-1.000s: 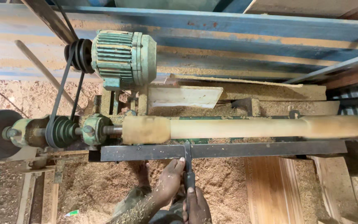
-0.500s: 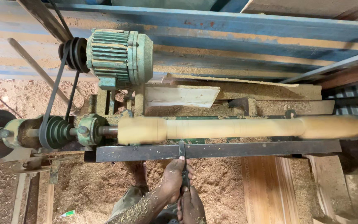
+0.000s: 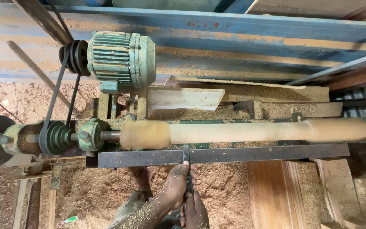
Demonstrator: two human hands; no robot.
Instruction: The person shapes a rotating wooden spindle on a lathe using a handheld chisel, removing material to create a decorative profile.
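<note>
Gripping chisel (image 3: pixel 187 169), both hands

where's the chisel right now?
In the head view, the chisel is low centre, gripped by the left hand and right hand, lying across the dark tool rest with its tip near the spinning wooden workpiece.

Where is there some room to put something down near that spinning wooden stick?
The sawdust-covered ground between the hands and the upright wooden plank is free. The pale flat wooden board behind the spinning wooden workpiece is bare. It is crowded where the left hand and right hand hold the metal chisel on the dark steel rest bar.
</note>
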